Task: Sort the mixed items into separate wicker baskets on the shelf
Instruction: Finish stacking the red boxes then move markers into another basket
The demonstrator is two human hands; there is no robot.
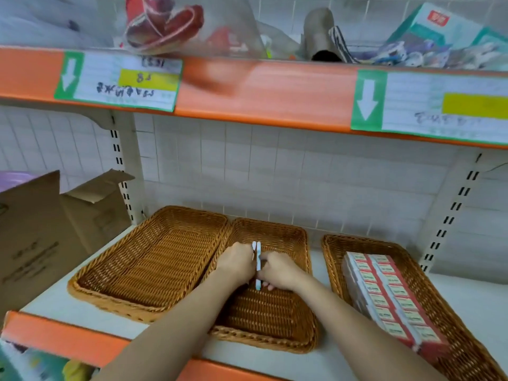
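Observation:
Three wicker baskets stand on the white shelf. The left basket holds nothing visible. Over the middle basket both my hands meet. My left hand and my right hand together grip thin light-blue and white flat items, held upright on edge between them. The right basket holds two rows of small red and white boxes. What lies under my hands in the middle basket is hidden.
An open cardboard box stands at the left end of the shelf. The upper shelf's orange edge with price labels hangs overhead, with packaged goods above it. Slotted uprights flank the bay.

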